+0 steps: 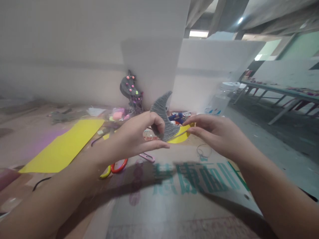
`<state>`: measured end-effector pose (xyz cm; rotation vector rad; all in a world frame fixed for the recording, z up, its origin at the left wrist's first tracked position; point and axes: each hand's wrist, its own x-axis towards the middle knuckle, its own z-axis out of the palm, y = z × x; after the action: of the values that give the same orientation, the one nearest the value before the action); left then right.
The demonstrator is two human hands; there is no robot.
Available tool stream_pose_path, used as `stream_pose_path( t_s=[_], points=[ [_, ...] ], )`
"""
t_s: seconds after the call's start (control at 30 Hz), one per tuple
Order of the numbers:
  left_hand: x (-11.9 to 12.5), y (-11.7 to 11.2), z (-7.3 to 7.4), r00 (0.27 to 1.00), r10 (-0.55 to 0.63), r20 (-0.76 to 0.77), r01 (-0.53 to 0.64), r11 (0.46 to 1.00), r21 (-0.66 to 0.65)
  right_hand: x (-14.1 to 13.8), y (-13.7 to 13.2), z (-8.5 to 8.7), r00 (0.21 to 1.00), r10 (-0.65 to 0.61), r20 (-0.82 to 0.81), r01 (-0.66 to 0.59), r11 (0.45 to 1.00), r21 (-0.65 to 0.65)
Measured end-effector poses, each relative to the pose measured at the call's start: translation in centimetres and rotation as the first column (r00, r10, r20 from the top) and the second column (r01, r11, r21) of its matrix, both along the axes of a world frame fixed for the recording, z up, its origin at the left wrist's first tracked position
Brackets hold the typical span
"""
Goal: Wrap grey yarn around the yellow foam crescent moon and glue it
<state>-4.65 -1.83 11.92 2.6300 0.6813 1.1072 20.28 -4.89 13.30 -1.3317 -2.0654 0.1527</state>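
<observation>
My left hand (pixel 136 134) is closed round the lower part of a grey crescent-shaped piece wrapped in yarn (pixel 163 114), held up above the table. My right hand (pixel 214 132) is just right of the crescent, its fingers pinched on a thin grey yarn strand (pixel 181 133) that runs to the crescent's lower edge. A yellow round piece (pixel 180 137) lies on the table behind and below the crescent. The picture is motion-blurred.
A yellow sheet (pixel 67 146) lies at left on the cardboard-covered table (pixel 184 186). Scissors with red and yellow handles (pixel 117 166) rest under my left wrist. A finished grey crescent with pink beads (pixel 129 87) leans on the white board behind. A blue glue gun (pixel 177 117) and a clear jar (pixel 221 96) stand beyond.
</observation>
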Motion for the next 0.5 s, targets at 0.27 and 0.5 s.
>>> stream_pose_path(
  t_s=[0.27,0.5],
  points=[
    [0.8,0.6,-0.7,0.931,-0.046,0.361,0.185,0.915,-0.36,-0.1,0.1,-0.2,0.996,-0.018,-0.084,0.016,1.0,-0.026],
    [1.6,0.7,-0.7,0.935,0.167,0.314,0.042,0.826,-0.563,-1.1,0.1,-0.8,0.959,0.049,-0.279,-0.079,0.992,-0.1]
  ],
)
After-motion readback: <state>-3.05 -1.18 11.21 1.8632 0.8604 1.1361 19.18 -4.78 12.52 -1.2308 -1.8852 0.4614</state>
